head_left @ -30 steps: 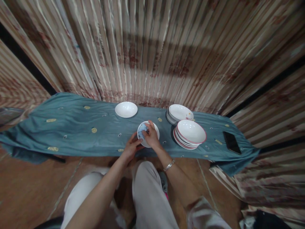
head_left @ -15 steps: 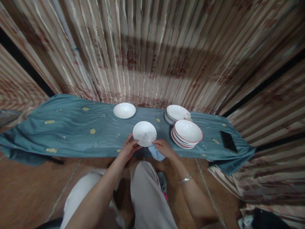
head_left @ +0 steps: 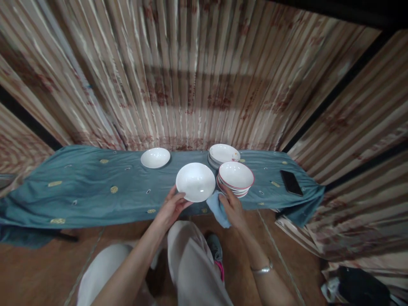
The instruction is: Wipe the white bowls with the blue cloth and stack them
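Observation:
A white bowl (head_left: pixel 195 182) is held up near the table's front edge by my left hand (head_left: pixel 172 208), thumb over its rim and fingers underneath. My right hand (head_left: pixel 233 209) grips a light blue cloth (head_left: pixel 218 209), which hangs down by the bowl's lower right side. Just beyond my right fingers stands a stack of red-rimmed white bowls (head_left: pixel 236 175). Behind that is a stack of white plates (head_left: pixel 224 153) with a small floral print. Another white dish (head_left: pixel 155 158) sits by itself toward the back left.
A blue-green patterned cloth (head_left: pixel 92 191) covers the long narrow table. A black phone (head_left: pixel 291 182) lies near its right end. Pleated curtains (head_left: pixel 191 85) rise behind the table. A dark bag-like item (head_left: pixel 361 287) rests at the lower right.
My right hand and the blue cloth have moved right, away from the bowl's rim. The bowl appears larger, raised closer to me in my left hand. The camera view has shifted.

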The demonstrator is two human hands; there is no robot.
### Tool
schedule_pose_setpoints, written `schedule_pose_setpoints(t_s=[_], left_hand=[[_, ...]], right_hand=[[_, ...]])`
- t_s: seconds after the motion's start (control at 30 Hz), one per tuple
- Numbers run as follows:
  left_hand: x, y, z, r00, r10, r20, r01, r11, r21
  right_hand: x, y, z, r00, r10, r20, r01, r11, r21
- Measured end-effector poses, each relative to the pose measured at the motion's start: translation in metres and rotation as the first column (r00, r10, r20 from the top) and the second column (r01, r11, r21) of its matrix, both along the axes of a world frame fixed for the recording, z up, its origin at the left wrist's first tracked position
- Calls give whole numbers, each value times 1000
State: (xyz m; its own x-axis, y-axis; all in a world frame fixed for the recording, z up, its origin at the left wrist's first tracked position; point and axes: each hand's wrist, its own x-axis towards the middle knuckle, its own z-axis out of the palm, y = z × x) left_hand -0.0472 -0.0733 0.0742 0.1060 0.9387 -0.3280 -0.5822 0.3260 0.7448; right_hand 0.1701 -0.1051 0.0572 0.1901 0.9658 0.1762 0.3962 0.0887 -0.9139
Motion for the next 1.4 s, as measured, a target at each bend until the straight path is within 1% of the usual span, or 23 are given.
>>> schedule_pose_setpoints(t_s=[0.1,0.2,0.27,0.33,0.37,0.43,0.5,0.53,0.57,0.63,0.7,0.73,0.77,0.8,0.83,0.93,0.97,1.03,1.1,1.23,1.4], left_hand=[[19,-1,15,998,-63,19,62,997,42],[42,2,27,992,-122,27,120,990,67],[57,8,33,985,-168,35,163,981,102],[71,16,38,978,-209,27,202,965,169],[78,21,40,973,-231,-7,228,953,202],[91,31,42,961,-245,-127,270,926,264],[101,43,41,927,-220,-305,316,896,312],[106,49,40,890,-197,-411,349,875,335],[109,54,39,838,-149,-525,379,851,364],[115,64,35,688,-12,-726,456,785,419],[120,70,31,515,98,-852,570,703,426],[123,72,29,440,135,-888,620,669,410],[125,72,27,381,163,-910,653,649,390],[127,72,25,337,185,-923,662,650,372],[129,72,23,302,198,-933,655,668,354],[134,67,18,233,172,-957,597,751,281],[136,66,16,218,150,-964,590,766,253],[138,64,14,193,116,-974,593,778,210],[140,64,10,172,108,-979,585,789,190],[143,66,3,139,125,-982,550,815,182],[145,66,1,61,158,-986,556,815,165]], right_hand=[[11,-3,22,998,-57,5,57,997,52],[28,0,39,992,-99,84,93,993,71],[42,5,46,980,-141,137,124,984,127],[57,12,51,965,-195,173,158,966,204],[65,16,53,958,-218,187,173,957,231],[81,23,58,942,-261,209,207,946,248],[97,30,61,929,-286,232,233,944,233],[104,34,63,925,-291,244,240,946,220],[112,38,63,922,-292,254,244,948,202],[124,44,61,923,-281,264,245,956,163],[133,50,56,925,-270,267,245,962,124],[136,52,53,925,-267,272,246,963,110],[138,53,50,922,-266,280,249,964,97],[139,54,47,918,-267,293,253,964,85],[140,54,44,912,-270,307,259,963,78],[139,53,37,898,-265,350,258,964,68],[139,53,35,895,-260,362,255,965,63],[138,52,32,888,-248,387,248,967,51],[138,51,30,878,-237,417,242,969,41],[137,50,31,854,-218,472,235,972,23],[135,49,39,830,-166,532,202,979,-9]])
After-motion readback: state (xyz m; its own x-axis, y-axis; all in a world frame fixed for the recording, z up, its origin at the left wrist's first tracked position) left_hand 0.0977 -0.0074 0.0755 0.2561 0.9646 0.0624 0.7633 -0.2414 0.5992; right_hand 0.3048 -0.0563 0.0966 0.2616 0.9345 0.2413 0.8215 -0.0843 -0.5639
